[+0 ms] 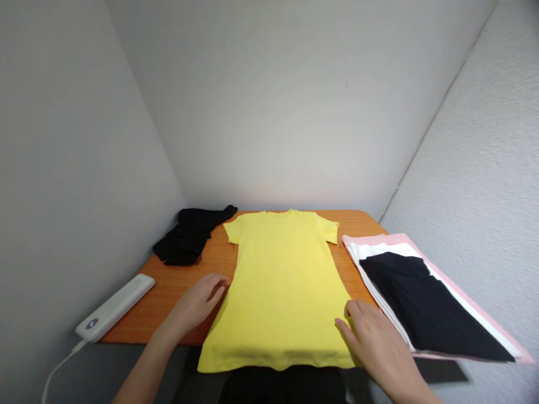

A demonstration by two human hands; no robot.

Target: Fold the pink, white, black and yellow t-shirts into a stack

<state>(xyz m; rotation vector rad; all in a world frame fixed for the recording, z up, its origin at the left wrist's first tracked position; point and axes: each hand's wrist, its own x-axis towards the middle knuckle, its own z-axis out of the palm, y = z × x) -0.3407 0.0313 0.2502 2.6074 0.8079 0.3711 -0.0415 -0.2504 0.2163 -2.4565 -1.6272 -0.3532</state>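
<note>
A yellow short-sleeved T-shirt [286, 286] lies spread flat, its neckline at the far side and its hem hanging slightly past the table's near edge. Beside its left side edge is my left hand [202, 298], fingers loosely bent and thumb apart, with nothing held. My right hand [373, 334] rests over the lower right edge of the shirt, thumb and fingers apart on the cloth. Whether its hidden fingers touch the table cannot be made out.
On the orange-brown wooden table [353, 219], a bunched black garment [185, 238] lies at the back left. A long white device [115, 307] with a cable is at the left edge. Folded pink, white and black cloths [429, 303] are stacked at the right. Walls close in the back and sides.
</note>
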